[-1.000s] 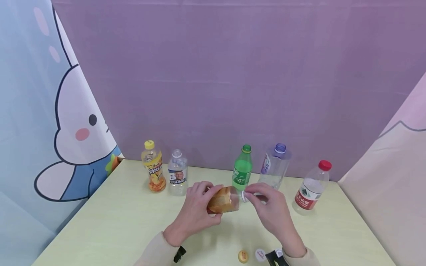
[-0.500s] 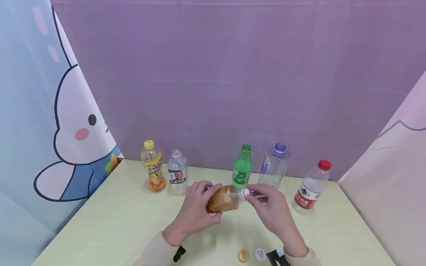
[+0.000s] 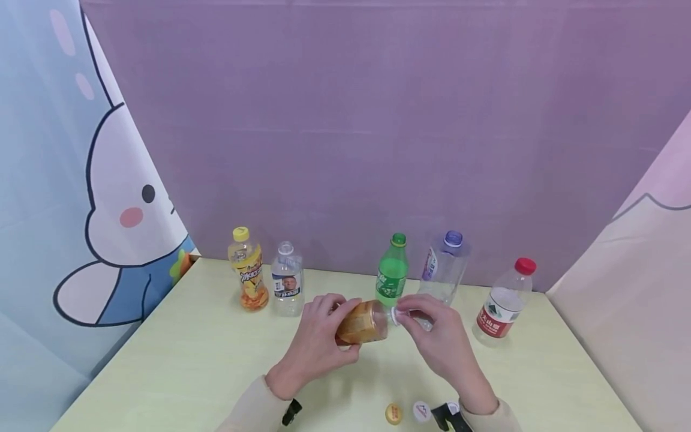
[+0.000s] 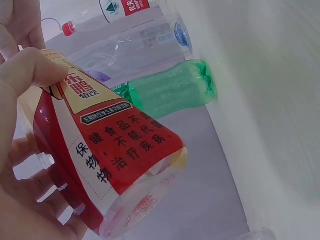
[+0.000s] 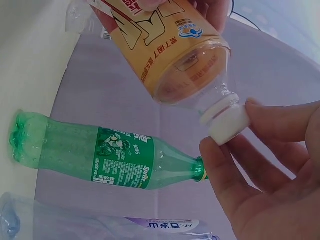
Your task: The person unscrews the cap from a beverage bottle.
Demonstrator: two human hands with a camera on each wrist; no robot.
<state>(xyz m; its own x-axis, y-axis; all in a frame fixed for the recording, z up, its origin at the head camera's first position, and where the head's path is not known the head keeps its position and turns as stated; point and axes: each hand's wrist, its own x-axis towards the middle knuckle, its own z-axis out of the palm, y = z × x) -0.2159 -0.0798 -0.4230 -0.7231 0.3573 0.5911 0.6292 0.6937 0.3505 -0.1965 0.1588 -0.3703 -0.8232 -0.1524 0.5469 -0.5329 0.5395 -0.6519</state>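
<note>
My left hand (image 3: 318, 339) grips a plastic drink bottle (image 3: 367, 323) with a gold and red label, thumb on one side and fingers round the other. The bottle is tipped nearly on its side above the table, its neck to the right. At its mouth sits a white bottle cap (image 5: 230, 125), which the thumb and forefinger of my right hand (image 3: 437, 336) pinch. In the left wrist view, the bottle's base and red label side (image 4: 135, 150) show. Behind the bottle stands a green Sprite bottle (image 5: 120, 155).
A yellow-capped bottle (image 3: 249, 273) and an uncapped clear bottle (image 3: 287, 285) stand back left. Back right are a large clear bottle (image 3: 445, 270) and a red-capped bottle (image 3: 502, 306). A gold cap (image 3: 394, 414) and white caps (image 3: 421, 411) lie near the front edge.
My right fingers shift on the white cap: half a second ago more of it showed, and now they cover more of it again. My left hand and the bottle stay nearly still.
</note>
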